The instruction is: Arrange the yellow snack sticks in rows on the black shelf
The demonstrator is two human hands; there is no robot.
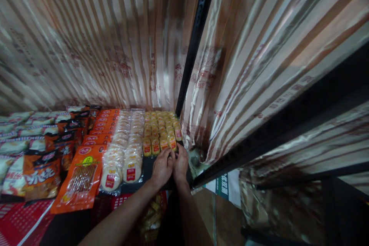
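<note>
Small yellow snack packets (pixel 155 144) with red labels stand in several tight rows at the shelf's right end. My left hand (pixel 162 168) and my right hand (pixel 181 162) meet at the front of these rows. Their fingers are bent and closed around the lower part of a yellow snack packet (pixel 172 143) at the front right. My fingers partly cover that packet, and their exact grip is hard to see. Left of the yellow rows lie clear packs of round white crackers (pixel 132 167).
Orange snack bags (pixel 80 177) and puffy orange-and-white bags (pixel 43 175) fill the dark shelf (pixel 145 171) leftward. A black upright post (pixel 193 46) and a slanting black rail (pixel 276 123) border the right side. A red basket (pixel 23 215) sits below.
</note>
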